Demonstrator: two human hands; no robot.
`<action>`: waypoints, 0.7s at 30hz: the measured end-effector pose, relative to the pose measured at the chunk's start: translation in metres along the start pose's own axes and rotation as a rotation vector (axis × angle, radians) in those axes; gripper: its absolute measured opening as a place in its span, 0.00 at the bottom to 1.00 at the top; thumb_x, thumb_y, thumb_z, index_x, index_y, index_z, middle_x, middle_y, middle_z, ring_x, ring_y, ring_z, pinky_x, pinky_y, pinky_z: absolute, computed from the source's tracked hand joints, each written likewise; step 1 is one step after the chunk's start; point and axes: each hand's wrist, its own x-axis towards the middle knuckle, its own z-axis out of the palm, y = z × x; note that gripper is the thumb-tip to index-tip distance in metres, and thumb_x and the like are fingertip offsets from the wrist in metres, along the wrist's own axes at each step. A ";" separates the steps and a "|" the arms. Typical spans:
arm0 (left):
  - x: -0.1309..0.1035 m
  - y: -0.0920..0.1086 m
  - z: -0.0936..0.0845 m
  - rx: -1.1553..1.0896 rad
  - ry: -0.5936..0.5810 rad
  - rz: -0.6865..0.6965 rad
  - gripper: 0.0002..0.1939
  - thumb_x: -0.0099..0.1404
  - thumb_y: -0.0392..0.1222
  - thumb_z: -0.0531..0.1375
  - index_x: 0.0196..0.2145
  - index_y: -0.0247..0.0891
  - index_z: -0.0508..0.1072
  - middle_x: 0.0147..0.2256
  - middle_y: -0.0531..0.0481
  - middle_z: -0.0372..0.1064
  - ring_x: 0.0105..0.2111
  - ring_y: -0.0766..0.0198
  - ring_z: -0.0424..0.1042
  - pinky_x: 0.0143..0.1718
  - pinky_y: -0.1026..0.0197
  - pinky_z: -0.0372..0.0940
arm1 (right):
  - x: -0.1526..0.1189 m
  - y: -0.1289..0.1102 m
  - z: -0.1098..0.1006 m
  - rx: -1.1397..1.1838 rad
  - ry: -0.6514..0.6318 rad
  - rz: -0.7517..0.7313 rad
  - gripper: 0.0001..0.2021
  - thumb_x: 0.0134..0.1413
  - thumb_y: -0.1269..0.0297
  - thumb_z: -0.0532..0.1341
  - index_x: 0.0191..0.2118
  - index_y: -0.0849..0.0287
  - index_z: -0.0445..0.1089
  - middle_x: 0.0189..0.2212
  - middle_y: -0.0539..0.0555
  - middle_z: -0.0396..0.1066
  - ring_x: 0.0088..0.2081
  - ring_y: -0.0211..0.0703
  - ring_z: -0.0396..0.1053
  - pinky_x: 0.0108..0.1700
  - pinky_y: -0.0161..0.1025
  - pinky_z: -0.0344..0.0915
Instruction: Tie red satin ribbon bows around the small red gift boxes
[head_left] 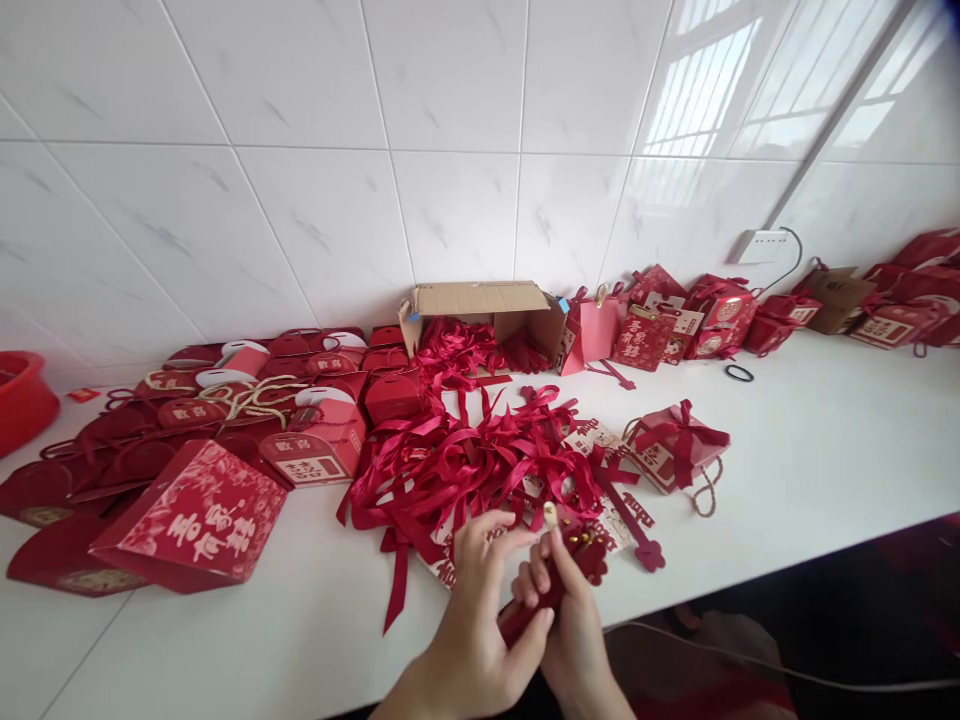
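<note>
Ribbons crowd hands near the table edge.

Table runs along wall. Basin far left. Left stack of gift boxes between basin and carton. Carton by wall, loose ribbons inside. Ribbon pile in front of carton, partly on cards. Bowed box right of pile. Right-hand boxes along wall, right of carton; ring in front. Socket strip on wall above. Left hand and right hand before pile, piece between them.
</note>
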 end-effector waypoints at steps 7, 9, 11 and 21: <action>0.091 -0.080 -0.007 0.280 0.044 -0.170 0.12 0.61 0.34 0.52 0.42 0.39 0.69 0.45 0.42 0.69 0.49 0.52 0.65 0.51 0.49 0.60 | 0.020 -0.115 -0.024 -1.079 0.267 -0.391 0.13 0.46 0.53 0.65 0.31 0.57 0.67 0.16 0.47 0.60 0.20 0.40 0.60 0.23 0.37 0.56; 0.107 -0.102 -0.004 0.301 -0.002 -0.179 0.11 0.58 0.34 0.55 0.38 0.40 0.73 0.43 0.44 0.71 0.47 0.50 0.67 0.48 0.47 0.61 | 0.035 -0.139 -0.030 -1.622 0.359 -0.356 0.13 0.48 0.54 0.62 0.34 0.59 0.69 0.23 0.53 0.69 0.28 0.48 0.68 0.29 0.40 0.60; 0.116 -0.114 -0.002 0.309 -0.035 -0.174 0.09 0.56 0.34 0.57 0.33 0.42 0.75 0.40 0.47 0.74 0.44 0.49 0.70 0.47 0.46 0.61 | 0.052 -0.150 -0.036 -1.926 0.427 -0.264 0.12 0.47 0.56 0.62 0.33 0.60 0.69 0.28 0.59 0.73 0.33 0.53 0.70 0.31 0.41 0.60; 0.121 -0.105 -0.043 0.211 0.098 -0.140 0.11 0.62 0.43 0.57 0.37 0.39 0.78 0.38 0.47 0.77 0.38 0.57 0.75 0.44 0.57 0.67 | 0.070 -0.149 -0.051 -1.848 0.366 -0.266 0.04 0.45 0.65 0.62 0.28 0.60 0.69 0.25 0.56 0.73 0.29 0.48 0.71 0.28 0.37 0.61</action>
